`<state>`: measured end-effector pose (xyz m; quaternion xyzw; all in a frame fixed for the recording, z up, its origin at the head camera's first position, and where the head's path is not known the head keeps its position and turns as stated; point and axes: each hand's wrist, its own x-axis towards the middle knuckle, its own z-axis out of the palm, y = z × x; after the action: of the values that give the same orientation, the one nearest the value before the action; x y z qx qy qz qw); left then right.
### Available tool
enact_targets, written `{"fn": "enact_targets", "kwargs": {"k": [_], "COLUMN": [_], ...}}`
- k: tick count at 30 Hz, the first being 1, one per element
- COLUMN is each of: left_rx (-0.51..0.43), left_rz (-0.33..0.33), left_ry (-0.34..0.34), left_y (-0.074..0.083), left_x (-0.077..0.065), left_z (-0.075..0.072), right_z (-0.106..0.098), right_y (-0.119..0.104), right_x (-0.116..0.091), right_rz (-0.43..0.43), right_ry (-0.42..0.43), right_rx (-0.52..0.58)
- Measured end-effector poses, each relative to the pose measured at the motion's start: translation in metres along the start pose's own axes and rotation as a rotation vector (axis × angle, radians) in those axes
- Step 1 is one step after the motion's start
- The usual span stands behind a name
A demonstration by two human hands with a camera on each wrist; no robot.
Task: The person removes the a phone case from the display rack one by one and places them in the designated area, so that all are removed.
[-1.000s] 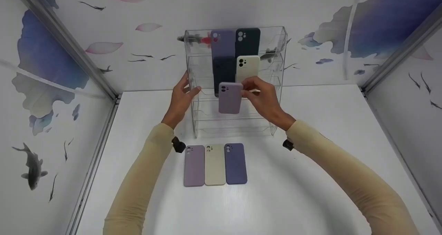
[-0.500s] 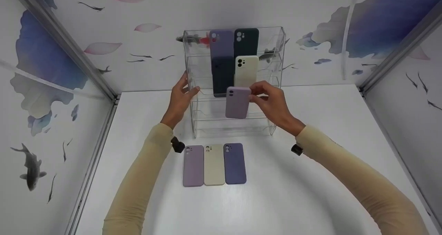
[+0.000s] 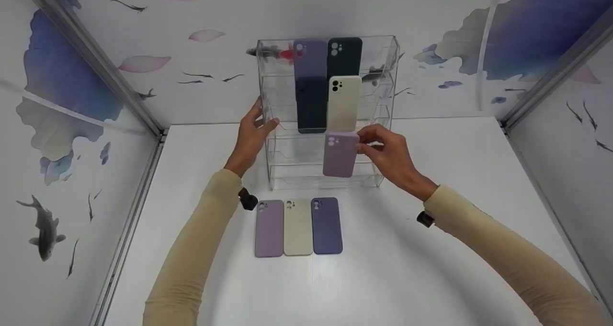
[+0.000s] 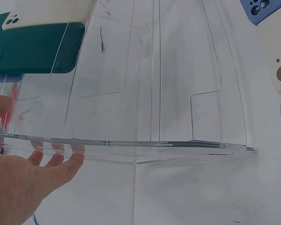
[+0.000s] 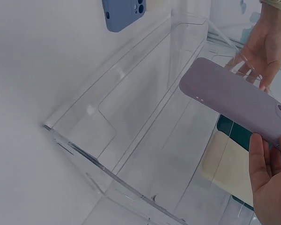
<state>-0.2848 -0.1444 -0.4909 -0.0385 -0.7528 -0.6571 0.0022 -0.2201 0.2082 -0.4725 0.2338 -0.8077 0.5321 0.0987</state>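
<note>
My right hand (image 3: 390,151) pinches a mauve phone case (image 3: 340,158) by its upper right edge, thumb in front. The case stands nearly upright, camera cutouts at the top, in front of the lower tiers of a clear tiered display rack (image 3: 287,153). Its top edge meets the bottom of a cream phone case (image 3: 344,103) in the head view. At the rack's left side, my left hand (image 3: 250,137) grips the side panel. The left wrist view shows that panel's edge (image 4: 168,144) between thumb and fingers. In the right wrist view, the mauve case (image 5: 234,96) slants across the rack.
Higher in the rack stand a violet case (image 3: 310,58), a dark green case (image 3: 345,55) and another dark case (image 3: 311,106). A mauve case (image 3: 269,230), a cream case (image 3: 298,228) and a violet-blue case (image 3: 327,226) lie side by side on the white table (image 3: 383,278) before it.
My right hand has carried the mauve case down and to the right, from in front of the dark case to below the cream one. The left hand keeps its grip on the rack.
</note>
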Motion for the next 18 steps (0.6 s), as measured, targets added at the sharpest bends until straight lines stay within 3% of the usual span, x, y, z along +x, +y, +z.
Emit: {"fn": "enact_targets", "kwargs": {"k": [9, 18], "left_rx": [-0.022, 0.0], "left_rz": [0.017, -0.002], "left_ry": [-0.005, -0.002], "left_y": [-0.003, 0.0], "left_x": [0.001, 0.001], "left_z": [-0.001, -0.001], "right_z": [-0.01, -0.018], "right_y": [0.011, 0.029], "right_x": [-0.024, -0.052], "right_rz": [0.031, 0.134], "right_ry": [-0.011, -0.026], "right_rx": [-0.007, -0.023]}}
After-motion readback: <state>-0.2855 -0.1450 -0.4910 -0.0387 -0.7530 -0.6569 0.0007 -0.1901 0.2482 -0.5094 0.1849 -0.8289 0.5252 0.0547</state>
